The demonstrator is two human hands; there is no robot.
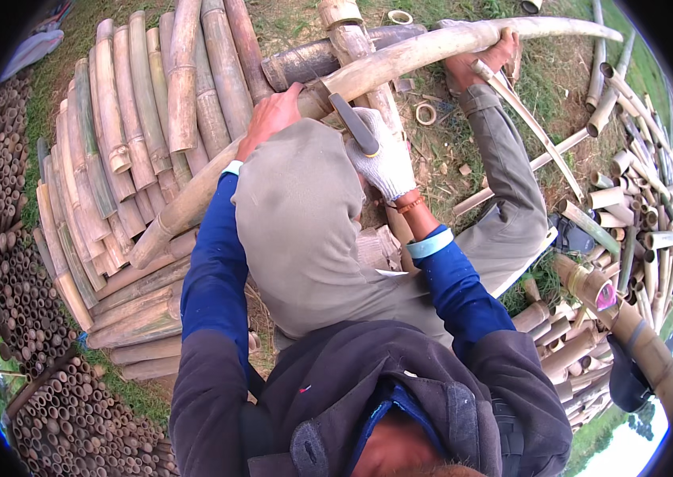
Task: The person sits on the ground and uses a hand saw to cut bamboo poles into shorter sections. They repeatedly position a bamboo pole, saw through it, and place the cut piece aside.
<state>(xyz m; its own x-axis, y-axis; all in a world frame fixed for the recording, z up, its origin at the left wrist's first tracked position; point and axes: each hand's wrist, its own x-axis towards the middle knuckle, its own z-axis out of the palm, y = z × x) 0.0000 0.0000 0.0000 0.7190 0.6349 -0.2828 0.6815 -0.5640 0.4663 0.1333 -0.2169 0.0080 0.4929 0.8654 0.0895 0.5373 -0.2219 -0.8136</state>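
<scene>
A long pale bamboo pole (pixel 416 60) runs slantwise from lower left to upper right before me. My left hand (pixel 275 118), bare, lies over the pole left of the middle, its fingers partly hidden behind my raised knee. In a white knitted glove, my right hand (pixel 383 155) is closed round a tool with a dark grey and tan handle (pixel 354 126). The tool's upper end meets the pole just right of my left hand; its blade is too thin to make out. My bare foot (pixel 484 60) touches the pole farther right.
An upright bamboo post (pixel 348 40) stands by the pole, with a dark bamboo length (pixel 297 67) behind. Bamboo lengths (pixel 141 111) lie stacked at left, and cut pieces (pixel 623 199) are heaped at right. A split strip (pixel 539 131) and bamboo rings (pixel 425 114) lie on the ground.
</scene>
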